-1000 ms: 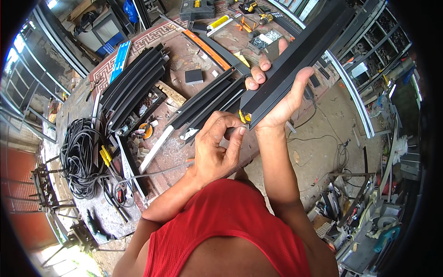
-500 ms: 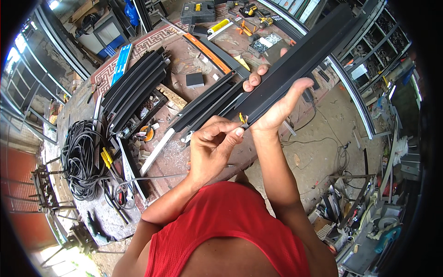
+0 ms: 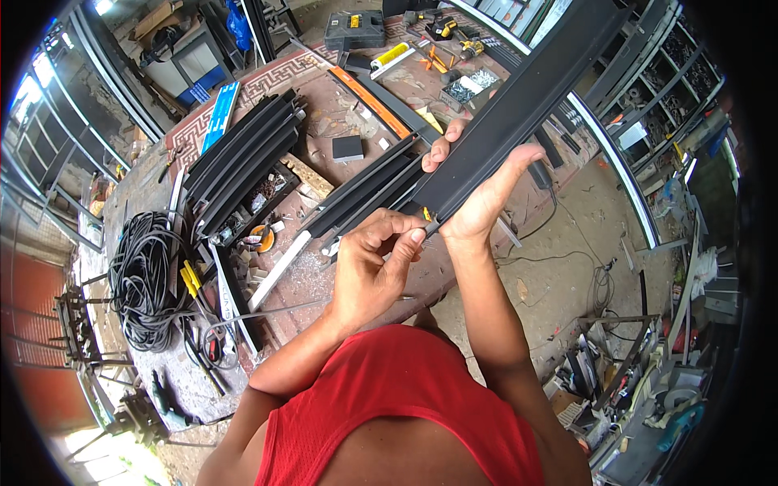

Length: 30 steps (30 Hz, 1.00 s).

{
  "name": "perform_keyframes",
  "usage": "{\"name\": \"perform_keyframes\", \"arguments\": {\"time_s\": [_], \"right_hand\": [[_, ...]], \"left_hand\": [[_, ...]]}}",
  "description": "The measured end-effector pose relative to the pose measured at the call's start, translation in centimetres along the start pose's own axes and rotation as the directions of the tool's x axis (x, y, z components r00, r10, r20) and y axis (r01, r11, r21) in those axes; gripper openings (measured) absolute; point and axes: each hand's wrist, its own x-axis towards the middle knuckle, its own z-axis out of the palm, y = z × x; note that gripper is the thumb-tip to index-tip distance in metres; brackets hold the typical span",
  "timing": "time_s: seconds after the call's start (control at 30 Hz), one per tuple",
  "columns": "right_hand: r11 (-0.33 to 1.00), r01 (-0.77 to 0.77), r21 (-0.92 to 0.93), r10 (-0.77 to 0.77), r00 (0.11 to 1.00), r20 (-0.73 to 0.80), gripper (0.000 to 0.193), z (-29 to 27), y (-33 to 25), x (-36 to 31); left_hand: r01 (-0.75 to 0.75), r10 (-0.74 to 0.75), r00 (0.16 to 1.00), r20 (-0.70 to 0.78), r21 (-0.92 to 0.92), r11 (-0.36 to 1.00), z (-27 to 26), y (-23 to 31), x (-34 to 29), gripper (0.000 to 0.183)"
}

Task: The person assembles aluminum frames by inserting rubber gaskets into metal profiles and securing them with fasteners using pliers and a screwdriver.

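Note:
A long black channel-shaped profile slants from the middle of the head view up to the upper right. My right hand cradles its near end from below, thumb along one side and fingertips curled over the other. At that near end, my left hand pinches thumb and forefinger together against the corner. A tiny yellow piece shows just beyond those fingertips; what lies between them is hidden.
On the table sit stacked black profiles, a coil of black cable, an orange level-like bar, a small black block, a screw tray and a black case. Scrap lies heaped on the floor at right.
The profile's near end has turned slightly, so its broad channel face shows more. Its far end has swung a little left. Both hands keep their grip at the near end.

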Motion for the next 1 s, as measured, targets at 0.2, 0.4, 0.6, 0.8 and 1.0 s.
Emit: {"name": "perform_keyframes", "arguments": {"time_s": [0.2, 0.4, 0.6, 0.8, 1.0], "right_hand": [[0.997, -0.016, -0.075, 0.014, 1.0, -0.02, 0.085, 1.0, 0.4, -0.7], [0.998, 0.05, -0.037, -0.052, 0.998, -0.044, 0.082, 0.3, -0.9, 0.7], [1.0, 0.017, 0.019, -0.016, 0.999, -0.048, 0.08, 0.6, 0.1, 0.1], [0.995, 0.007, -0.103, -0.012, 0.999, -0.052, 0.082, 0.6, 0.5, -0.2], [0.988, 0.063, -0.139, -0.062, 0.998, 0.014, 0.086, 0.8, 0.1, 0.0]], "left_hand": [[-0.144, 0.15, 0.983, -0.102, 0.057, 0.988, 0.7, -0.3, 0.3, 0.013], [-0.183, 0.186, 0.978, -0.094, 0.036, 0.982, 0.0, -2.2, -1.2, 0.012], [-0.13, 0.127, 0.985, -0.114, -0.018, 0.991, 0.3, -1.3, -0.3, 0.009], [-0.154, 0.156, 0.979, -0.129, 0.03, 0.988, 0.9, -0.4, 0.4, 0.009], [-0.231, 0.249, 0.963, -0.1, 0.168, 0.958, 0.3, 0.8, 0.5, 0.01]]}}
